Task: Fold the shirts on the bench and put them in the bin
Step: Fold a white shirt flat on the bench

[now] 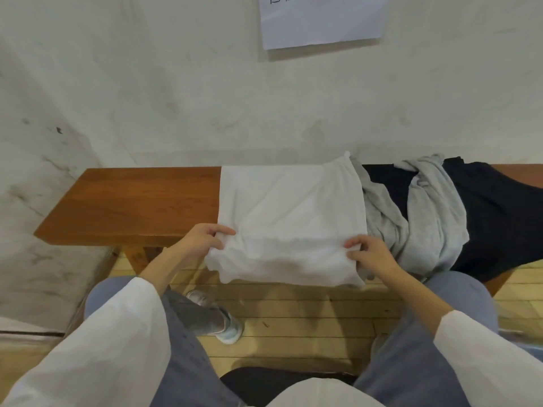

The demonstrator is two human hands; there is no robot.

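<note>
A white shirt [289, 207] lies partly folded across the middle of the brown wooden bench [132, 201], its near part hanging over the front edge. My left hand [202, 240] pinches its near left corner. My right hand [371, 255] pinches the near right corner. To the right, a light grey shirt [426, 212] lies crumpled on top of a dark navy shirt [499, 218]. No bin is in view.
A stained white wall rises right behind the bench, with a sheet of paper [320, 19] taped high up. My knees and a shoe [217, 321] are over the wooden plank floor [308, 312] in front of the bench.
</note>
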